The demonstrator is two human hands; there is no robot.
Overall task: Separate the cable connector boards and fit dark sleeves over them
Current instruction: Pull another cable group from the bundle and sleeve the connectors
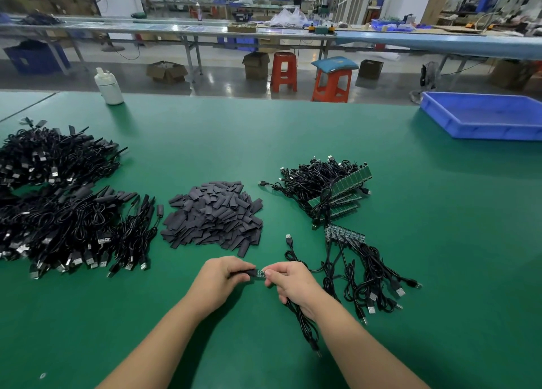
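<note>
Head camera, looking down at a green work mat (381,271). A person is working with two bare hands close together near the bottom centre of the mat.

The left hand (218,274) is pinching a short dark flat sleeve (243,273) between thumb and curled fingers. The right hand (289,280) is pinching the far end of a small green connector board (260,273), with that board's thin black cable (305,327) trailing under the palm and back toward the person. The board is lying in the gap between the two hands, its left end meeting the sleeve's open mouth; it appears to be partly inside already, though the detail is too small to be sure.

Judging by this, the sleeving step is in hand for one separated board. The next move likely calls for keeping board and sleeve in line and pushing them together until the board is covered.

Just beyond the hands, a heap of loose dark sleeves (214,215) is waiting. To the right, a strip of joined green boards with cables (344,236) is lying near a larger tangle of boards and cables (328,189). At far left, black cable piles (58,206) are resting. A blue plastic tray (481,115) is sitting at far right.
</note>
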